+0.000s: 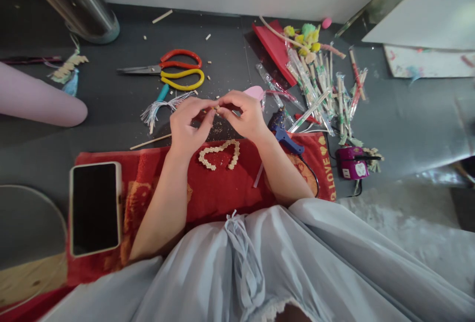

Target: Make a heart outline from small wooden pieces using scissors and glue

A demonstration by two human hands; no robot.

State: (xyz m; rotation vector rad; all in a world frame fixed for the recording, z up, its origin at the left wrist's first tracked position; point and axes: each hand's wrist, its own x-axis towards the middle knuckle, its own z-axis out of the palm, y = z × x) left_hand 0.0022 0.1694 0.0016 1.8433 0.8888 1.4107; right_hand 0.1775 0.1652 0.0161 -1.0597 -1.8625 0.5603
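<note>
A: Where is the small wooden piece (216, 109)?

B: I see it pinched between both hands, left hand (189, 121) and right hand (243, 114), fingertips meeting above the heart-shaped frame (219, 154) on the red towel (218, 188).

- A dark phone (95, 208) lies face up on the left end of a red towel (208, 193).
- Scissors (168, 69) with one red loop and one yellow loop rest on the grey floor (122, 109), blades pointing left.
- A blue glue gun (284, 131) sits at the towel's right edge, its cord trailing back.
- A small purple device (352, 162) stands just beside the towel's right end.
- Wrapped chopsticks (319, 92) lie scattered in a heap to the right.
- Coloured pompoms (306, 37) sit beside a red folder (274, 47) near the wall.
- A silvery tassel (163, 107) lies below the scissors.
- A metal post (79, 5) rises at the top left.
</note>
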